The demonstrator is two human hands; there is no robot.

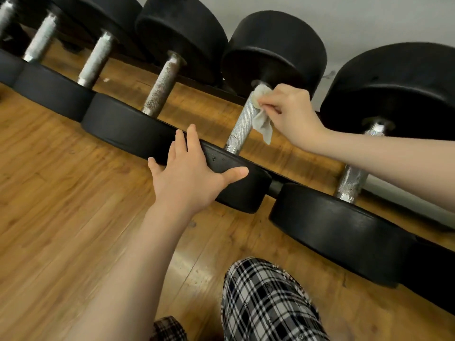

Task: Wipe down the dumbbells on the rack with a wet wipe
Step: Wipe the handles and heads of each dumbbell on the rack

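Note:
Several black dumbbells with knurled metal handles lie in a row on a low rack. My right hand (289,112) pinches a crumpled, greyish wet wipe (262,112) against the upper part of one dumbbell's handle (242,124), near its far black head (275,50). My left hand (190,171) lies flat with spread fingers on that same dumbbell's near black head (236,185). Part of the wipe hangs down beside the handle.
Neighbouring dumbbells sit close on both sides: one to the left (128,126) and a larger one to the right (339,232). The rack's black rail (274,188) shows between heads. Wood floor (61,193) lies in front, a grey wall (369,18) behind. My plaid-clad knee (266,301) is at the bottom.

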